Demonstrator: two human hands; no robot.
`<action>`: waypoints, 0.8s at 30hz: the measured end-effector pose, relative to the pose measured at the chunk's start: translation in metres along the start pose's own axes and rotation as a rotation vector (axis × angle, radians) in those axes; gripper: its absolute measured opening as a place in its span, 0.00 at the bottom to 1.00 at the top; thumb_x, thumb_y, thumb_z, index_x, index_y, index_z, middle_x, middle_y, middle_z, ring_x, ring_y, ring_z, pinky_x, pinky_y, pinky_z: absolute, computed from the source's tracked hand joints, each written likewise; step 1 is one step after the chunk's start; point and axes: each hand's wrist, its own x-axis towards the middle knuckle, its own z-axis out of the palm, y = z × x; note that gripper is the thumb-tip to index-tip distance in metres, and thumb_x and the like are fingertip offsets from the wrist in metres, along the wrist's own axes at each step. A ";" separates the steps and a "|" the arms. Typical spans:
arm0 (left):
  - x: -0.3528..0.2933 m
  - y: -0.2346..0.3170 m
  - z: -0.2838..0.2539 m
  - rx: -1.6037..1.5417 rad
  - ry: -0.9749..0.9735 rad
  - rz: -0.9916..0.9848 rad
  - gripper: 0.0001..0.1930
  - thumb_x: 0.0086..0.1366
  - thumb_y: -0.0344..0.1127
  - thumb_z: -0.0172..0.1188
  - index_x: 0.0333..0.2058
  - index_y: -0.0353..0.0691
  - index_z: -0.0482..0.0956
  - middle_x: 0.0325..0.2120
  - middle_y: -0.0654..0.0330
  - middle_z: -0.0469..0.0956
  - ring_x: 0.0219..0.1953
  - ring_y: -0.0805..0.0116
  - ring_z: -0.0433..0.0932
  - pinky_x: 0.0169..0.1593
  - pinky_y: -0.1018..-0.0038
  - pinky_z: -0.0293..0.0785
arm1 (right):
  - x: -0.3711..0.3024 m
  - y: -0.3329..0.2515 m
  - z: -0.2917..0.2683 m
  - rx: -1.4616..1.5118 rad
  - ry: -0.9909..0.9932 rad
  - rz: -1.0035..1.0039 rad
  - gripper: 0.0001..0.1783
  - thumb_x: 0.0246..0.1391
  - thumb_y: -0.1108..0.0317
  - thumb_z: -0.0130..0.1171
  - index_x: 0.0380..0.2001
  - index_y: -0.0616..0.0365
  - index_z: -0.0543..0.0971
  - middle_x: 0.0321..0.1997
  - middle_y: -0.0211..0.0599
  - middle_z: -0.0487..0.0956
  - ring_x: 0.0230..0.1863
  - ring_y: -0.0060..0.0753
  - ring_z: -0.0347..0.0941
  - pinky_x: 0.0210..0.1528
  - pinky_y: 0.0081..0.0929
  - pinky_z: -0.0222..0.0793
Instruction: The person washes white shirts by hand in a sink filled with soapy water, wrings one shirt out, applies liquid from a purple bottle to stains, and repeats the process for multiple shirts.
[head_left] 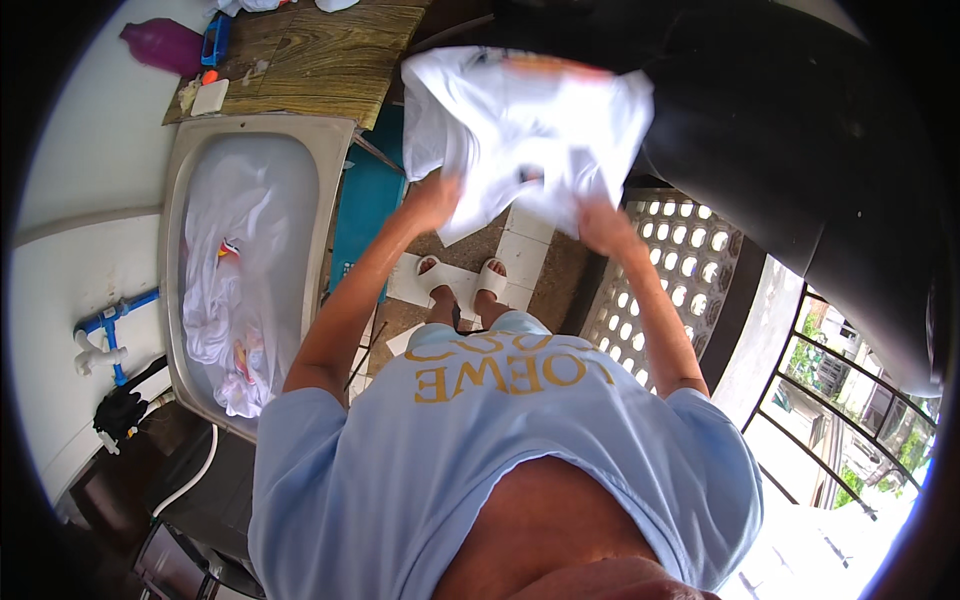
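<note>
A white cloth garment (510, 120) with a reddish-orange print along its far edge is stretched out in the air before me, smeared a little by motion. My left hand (433, 203) is closed on its near left part, and my right hand (606, 228) grips the near right part. Between the two hands the fabric sags and billows. To my left stands a grey basin (330, 200) of cloudy water, where more white garments (215, 290) with small red and yellow prints lie soaking.
Beyond the basin is a wood-patterned tabletop (310, 60) with a purple bottle (163, 47) and a blue plastic item (215, 42). A large black tank-like surface (780, 130) fills the far right. Below it stand a perforated block wall (655, 290) and a barred window (840, 400). Blue pipes (115, 320) run along the left wall.
</note>
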 end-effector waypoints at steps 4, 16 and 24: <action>-0.030 -0.055 0.041 -0.888 -0.179 -0.321 0.18 0.66 0.43 0.52 0.46 0.35 0.74 0.41 0.51 0.77 0.41 0.59 0.79 0.45 0.63 0.75 | -0.043 0.032 0.027 0.266 -0.607 0.323 0.17 0.56 0.67 0.50 0.46 0.65 0.75 0.45 0.44 0.78 0.48 0.35 0.71 0.53 0.29 0.65; -0.026 0.144 -0.085 -1.530 -0.178 0.482 0.20 0.62 0.50 0.59 0.43 0.39 0.71 0.40 0.61 0.72 0.44 0.70 0.73 0.51 0.68 0.69 | 0.071 -0.111 -0.041 0.542 -0.125 0.040 0.27 0.43 0.63 0.68 0.47 0.61 0.74 0.42 0.40 0.79 0.46 0.34 0.75 0.51 0.31 0.68; -0.076 0.035 -0.142 -0.865 0.489 0.473 0.25 0.68 0.54 0.44 0.45 0.38 0.77 0.42 0.58 0.78 0.42 0.71 0.74 0.47 0.75 0.68 | 0.097 -0.156 -0.155 0.943 -0.036 0.134 0.24 0.53 0.65 0.62 0.52 0.59 0.72 0.46 0.34 0.77 0.48 0.26 0.72 0.53 0.24 0.64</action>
